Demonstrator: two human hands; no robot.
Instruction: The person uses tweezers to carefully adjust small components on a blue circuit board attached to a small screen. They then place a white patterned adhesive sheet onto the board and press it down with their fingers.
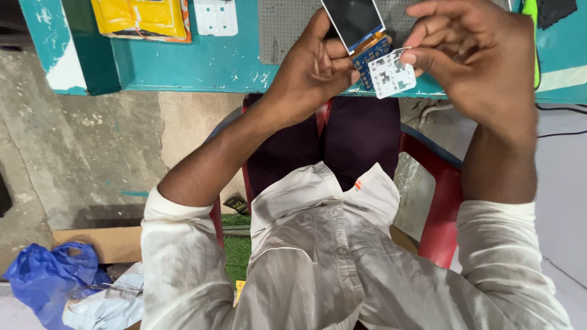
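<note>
Teal table (202,61), red chair (440,208), concrete floor (79,146)

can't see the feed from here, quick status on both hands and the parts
Left hand grips small screen with blue circuit board. Right hand pinches white keypad sheet at the board. Both over teal table; nothing between.

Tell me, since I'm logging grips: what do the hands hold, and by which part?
Left hand grips a small screen module at its lower edge; right hand pinches a white keypad sheet by its upper right corner.

Small repair workshop: chipped teal workbench (202,61), phone circuit board (370,56), keypad sheets (215,16).
</note>
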